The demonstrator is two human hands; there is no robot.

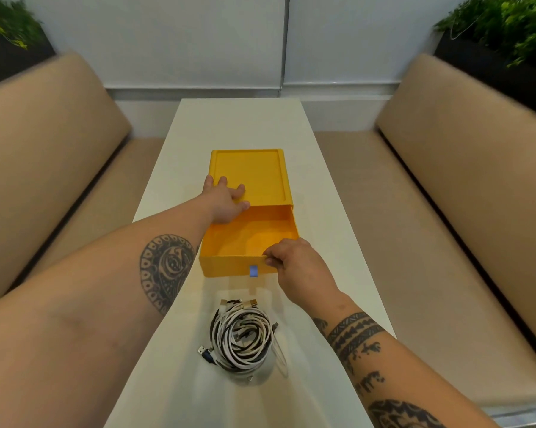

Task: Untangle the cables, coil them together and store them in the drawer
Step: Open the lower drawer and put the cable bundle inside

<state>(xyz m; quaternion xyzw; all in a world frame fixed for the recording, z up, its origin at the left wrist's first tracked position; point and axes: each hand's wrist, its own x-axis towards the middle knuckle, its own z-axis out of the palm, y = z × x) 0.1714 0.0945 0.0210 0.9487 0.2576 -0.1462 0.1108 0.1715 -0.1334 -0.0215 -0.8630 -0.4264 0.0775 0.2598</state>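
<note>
Cables (240, 335) lie in one black-and-white coil on the white table (245, 125), close to me, just in front of the drawer (223, 266) but apart from it. The coil looks finished to me (some plugs stick out at its far and left sides, which is no problem). So I judge that untangling and coiling are done, and the step in hand is opening the drawer.

My left hand (225, 200) rests flat on top of the yellow casing (254, 171), fingers straight and spread. It holds nothing and only presses the casing down so that it does not slide. My right hand (291, 261) pinches the front rim of the drawer towards its right end, fingers curled over the edge, just beside the small blue tab (253, 270). The drawer stands well out of the casing and I see nothing inside it.

For the next move, I think the right hand must let go of the rim, reach to the coil and take all the loops at once, otherwise they may spring apart. The coil then goes flat into the drawer.
</note>
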